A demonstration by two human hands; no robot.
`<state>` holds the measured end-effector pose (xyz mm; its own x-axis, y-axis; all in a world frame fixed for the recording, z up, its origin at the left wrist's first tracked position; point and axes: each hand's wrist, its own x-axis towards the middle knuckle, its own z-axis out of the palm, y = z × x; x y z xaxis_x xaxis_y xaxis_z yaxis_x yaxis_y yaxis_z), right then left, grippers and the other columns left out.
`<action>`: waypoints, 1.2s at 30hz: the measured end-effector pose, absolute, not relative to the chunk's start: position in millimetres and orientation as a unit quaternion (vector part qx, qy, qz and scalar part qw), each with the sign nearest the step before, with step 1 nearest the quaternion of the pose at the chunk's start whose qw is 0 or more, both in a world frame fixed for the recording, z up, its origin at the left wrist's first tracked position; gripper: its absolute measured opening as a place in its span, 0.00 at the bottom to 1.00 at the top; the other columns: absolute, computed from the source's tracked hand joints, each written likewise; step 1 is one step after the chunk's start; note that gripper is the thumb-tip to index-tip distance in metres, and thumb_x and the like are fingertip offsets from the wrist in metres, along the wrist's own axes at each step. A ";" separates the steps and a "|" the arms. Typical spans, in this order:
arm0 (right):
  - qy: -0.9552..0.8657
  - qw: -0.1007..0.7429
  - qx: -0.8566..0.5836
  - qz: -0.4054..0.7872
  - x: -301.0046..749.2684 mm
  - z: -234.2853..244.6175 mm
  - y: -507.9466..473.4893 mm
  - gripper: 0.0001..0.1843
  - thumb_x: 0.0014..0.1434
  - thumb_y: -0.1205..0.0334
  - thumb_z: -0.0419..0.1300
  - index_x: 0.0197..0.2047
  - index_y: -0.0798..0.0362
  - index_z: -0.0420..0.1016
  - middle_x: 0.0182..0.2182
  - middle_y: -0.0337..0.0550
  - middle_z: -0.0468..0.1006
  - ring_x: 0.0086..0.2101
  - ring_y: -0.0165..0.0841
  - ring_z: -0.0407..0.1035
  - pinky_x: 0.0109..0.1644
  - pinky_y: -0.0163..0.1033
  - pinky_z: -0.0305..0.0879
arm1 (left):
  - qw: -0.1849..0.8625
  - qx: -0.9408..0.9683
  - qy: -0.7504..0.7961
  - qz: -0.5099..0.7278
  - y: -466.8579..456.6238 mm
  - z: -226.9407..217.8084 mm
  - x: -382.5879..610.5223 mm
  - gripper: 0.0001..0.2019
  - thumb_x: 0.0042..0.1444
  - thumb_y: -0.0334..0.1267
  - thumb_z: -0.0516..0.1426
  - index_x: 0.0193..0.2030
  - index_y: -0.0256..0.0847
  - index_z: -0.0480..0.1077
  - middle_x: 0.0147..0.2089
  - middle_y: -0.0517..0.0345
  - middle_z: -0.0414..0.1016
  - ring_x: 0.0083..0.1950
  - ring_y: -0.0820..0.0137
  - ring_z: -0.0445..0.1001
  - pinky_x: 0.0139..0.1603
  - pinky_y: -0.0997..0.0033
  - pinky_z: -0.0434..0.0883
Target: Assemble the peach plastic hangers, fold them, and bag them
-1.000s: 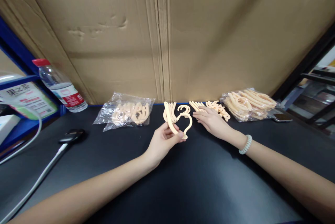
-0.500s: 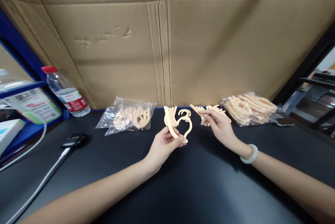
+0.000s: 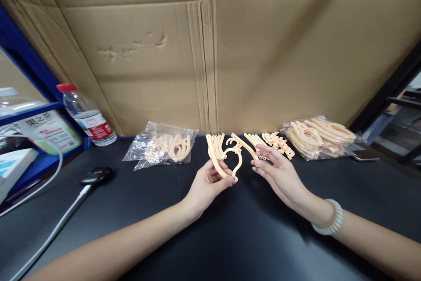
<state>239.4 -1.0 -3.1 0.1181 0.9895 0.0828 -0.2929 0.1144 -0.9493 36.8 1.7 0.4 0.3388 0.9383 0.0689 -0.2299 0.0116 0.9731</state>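
Between its thumb and fingers, my left hand (image 3: 212, 182) grips a partly assembled beige plastic hanger (image 3: 239, 162): a curved arm on its left, a rounded loop on its right and a hook at the top. My right hand (image 3: 279, 173) pinches the lower end of a separate beige hanger arm (image 3: 244, 145), which slants up and left, close to the hook. Whether that arm touches the hanger I cannot tell. Behind my left hand lies a row of beige hanger arms (image 3: 218, 143). Behind my right hand are more slim arms (image 3: 252, 139) and a pile of small beige hooks (image 3: 279, 143).
A clear bag of beige loop parts (image 3: 167, 147) lies left of centre; a fuller bag of hanger parts (image 3: 319, 136) lies right, beside a phone (image 3: 366, 155). At left are a water bottle (image 3: 90, 116) and a black device (image 3: 96, 176) with a white cable. Cardboard (image 3: 148, 66) stands behind.
My right hand has picked up a hanger arm from the group at the right and brought it toward the hanger. My left hand keeps its hold almost unmoved.
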 end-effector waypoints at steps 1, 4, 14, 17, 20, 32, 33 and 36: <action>-0.401 0.621 -0.415 0.530 239.0 -3.8 -1.3 0.29 0.43 0.60 0.74 0.50 0.44 0.74 0.45 0.41 0.72 0.39 0.33 0.72 0.49 0.46 0.73 | 0.624 0.528 0.337 0.467 2.0 0.2 36.7 0.17 0.45 0.34 0.69 0.37 0.40 0.66 0.33 0.61 0.76 0.36 0.71 0.76 0.44 0.68 0.72; -0.371 0.608 -0.393 0.582 236.5 -5.7 -2.6 0.27 0.42 0.63 0.74 0.47 0.45 0.76 0.41 0.39 0.71 0.38 0.31 0.71 0.54 0.45 0.70 | 0.620 0.532 0.338 0.467 2.7 -0.3 36.4 0.17 0.46 0.35 0.69 0.38 0.40 0.66 0.33 0.61 0.77 0.37 0.71 0.76 0.46 0.68 0.71; -0.458 0.535 -0.384 0.597 227.9 -7.9 -8.1 0.14 0.45 0.58 0.73 0.35 0.53 0.78 0.31 0.40 0.76 0.33 0.30 0.69 0.43 0.39 0.68 | 0.634 0.541 0.321 0.450 3.4 -3.0 35.5 0.17 0.46 0.33 0.68 0.37 0.40 0.64 0.35 0.59 0.78 0.39 0.69 0.78 0.49 0.65 0.72; -0.497 0.507 -0.378 0.594 228.2 -10.0 -8.4 0.15 0.48 0.56 0.71 0.37 0.54 0.78 0.29 0.40 0.77 0.31 0.31 0.70 0.41 0.40 0.68 | 0.641 0.551 0.297 0.445 3.7 -3.5 36.1 0.16 0.47 0.32 0.68 0.37 0.40 0.64 0.33 0.61 0.75 0.37 0.71 0.76 0.47 0.67 0.71; -0.533 0.484 -0.371 0.587 228.5 -11.6 -8.7 0.15 0.52 0.55 0.68 0.41 0.54 0.77 0.29 0.41 0.77 0.31 0.31 0.71 0.41 0.40 0.68 | 0.638 0.564 0.281 0.443 4.0 -4.0 36.4 0.15 0.48 0.31 0.67 0.36 0.40 0.64 0.33 0.63 0.73 0.36 0.74 0.74 0.44 0.70 0.71; -0.578 0.455 -0.343 0.585 227.0 -10.5 -10.5 0.16 0.54 0.58 0.67 0.45 0.52 0.74 0.33 0.39 0.77 0.32 0.31 0.72 0.40 0.40 0.70 | 0.621 0.596 0.272 0.431 5.9 -7.9 34.4 0.12 0.49 0.29 0.64 0.36 0.40 0.65 0.33 0.61 0.73 0.36 0.72 0.73 0.43 0.69 0.71; -0.577 0.454 -0.344 0.585 226.8 -10.5 -10.7 0.16 0.54 0.58 0.67 0.45 0.52 0.73 0.33 0.39 0.77 0.32 0.31 0.72 0.40 0.40 0.71 | 0.618 0.600 0.272 0.429 6.0 -7.8 34.3 0.12 0.49 0.28 0.64 0.36 0.40 0.65 0.33 0.61 0.73 0.36 0.72 0.73 0.43 0.69 0.71; -0.575 0.454 -0.346 0.586 226.4 -10.3 -11.3 0.16 0.54 0.59 0.66 0.46 0.52 0.72 0.33 0.39 0.78 0.32 0.30 0.72 0.40 0.39 0.71 | 0.613 0.606 0.275 0.426 6.4 -7.1 34.1 0.11 0.49 0.28 0.63 0.36 0.40 0.64 0.33 0.61 0.72 0.36 0.72 0.73 0.42 0.69 0.70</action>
<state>226.4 -11.3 -10.3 -0.3489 0.9299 0.1167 -0.1339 0.0738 -0.9883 34.1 6.4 -7.1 0.4867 0.8549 0.1795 -0.1884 -0.0979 0.9772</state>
